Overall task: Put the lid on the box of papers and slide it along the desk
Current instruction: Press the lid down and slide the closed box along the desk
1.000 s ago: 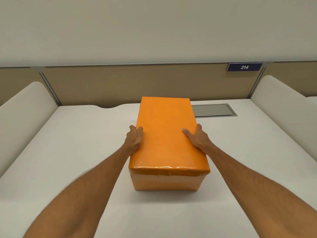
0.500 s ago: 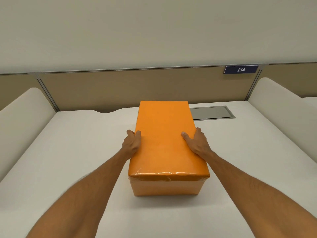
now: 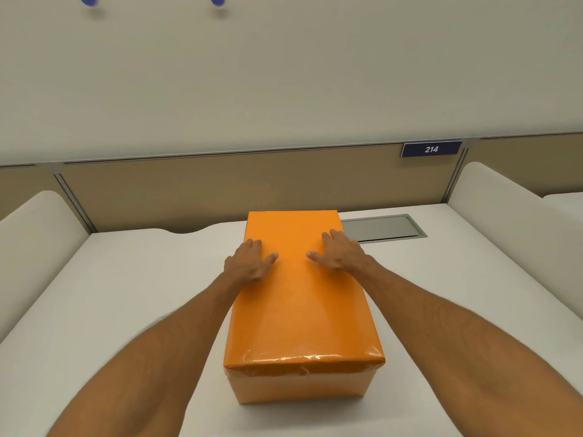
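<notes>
An orange box (image 3: 299, 386) stands lengthwise on the white desk (image 3: 126, 294), with its orange lid (image 3: 299, 310) seated on top and glossy tape along the near edge. The papers inside are hidden. My left hand (image 3: 249, 260) lies palm down on the lid's far left part, fingers spread. My right hand (image 3: 339, 252) lies flat on the far right part, fingers reaching the lid's right edge. Neither hand wraps around the box.
A grey metal hatch (image 3: 378, 228) is set flush in the desk just right of the box's far end. A tan back panel (image 3: 220, 190) with a "214" sign (image 3: 431, 149) closes the rear. Rounded white dividers (image 3: 38, 231) (image 3: 504, 216) wall both sides.
Both hands have left the lid's side edges and moved forward onto its top, lying flat. The box sits nearer the bottom of the view as the camera tilted up.
</notes>
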Tool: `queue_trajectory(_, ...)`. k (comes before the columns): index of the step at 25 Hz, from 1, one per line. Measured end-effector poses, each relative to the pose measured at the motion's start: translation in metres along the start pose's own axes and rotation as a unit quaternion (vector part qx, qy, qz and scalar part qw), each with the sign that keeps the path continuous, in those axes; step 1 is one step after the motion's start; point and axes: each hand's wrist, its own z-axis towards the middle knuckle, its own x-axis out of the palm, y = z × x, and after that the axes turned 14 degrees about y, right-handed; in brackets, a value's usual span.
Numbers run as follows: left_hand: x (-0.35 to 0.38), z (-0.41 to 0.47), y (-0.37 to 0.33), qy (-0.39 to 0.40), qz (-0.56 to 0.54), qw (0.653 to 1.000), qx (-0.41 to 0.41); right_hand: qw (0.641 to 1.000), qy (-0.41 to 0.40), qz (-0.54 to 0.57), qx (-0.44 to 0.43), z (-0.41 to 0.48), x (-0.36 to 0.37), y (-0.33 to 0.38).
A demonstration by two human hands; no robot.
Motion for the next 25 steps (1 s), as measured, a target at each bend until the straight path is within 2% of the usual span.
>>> queue_trajectory(3,-0.001,0.002,-0.002,-0.007,0.041,0.999,-0.024,1.0,0.028,-0.009,0.003,0.006,0.001,0.001)
queue_trajectory(7,-0.002,0.004,-0.002,-0.009,0.038,0.999,-0.035,1.0,0.002,0.005,-0.005,0.004,0.008,0.002)
queue_trajectory(12,0.004,0.003,-0.001,-0.005,0.04,0.999,-0.026,1.0,0.008,-0.001,-0.013,0.008,0.011,0.0)
queue_trajectory(14,-0.001,0.003,0.0,0.002,-0.014,1.0,-0.013,1.0,0.02,0.01,-0.019,0.007,0.013,-0.004)
queue_trajectory(16,-0.009,0.0,0.003,0.002,-0.131,0.991,0.003,0.998,0.006,0.066,-0.013,0.005,0.016,-0.011)
queue_trajectory(18,-0.013,-0.006,0.008,-0.004,-0.275,0.961,0.002,0.985,-0.015,0.17,0.012,0.0,0.016,-0.022)
queue_trajectory(21,-0.013,-0.017,0.016,0.045,-0.487,0.87,-0.068,0.938,0.021,0.342,0.044,-0.01,0.013,-0.039)
queue_trajectory(23,-0.01,-0.024,0.021,0.101,-0.55,0.822,-0.105,0.903,0.09,0.412,0.077,-0.018,0.011,-0.047)
queue_trajectory(25,-0.007,-0.027,0.022,0.13,-0.556,0.813,-0.116,0.88,0.155,0.44,0.089,-0.022,0.011,-0.05)
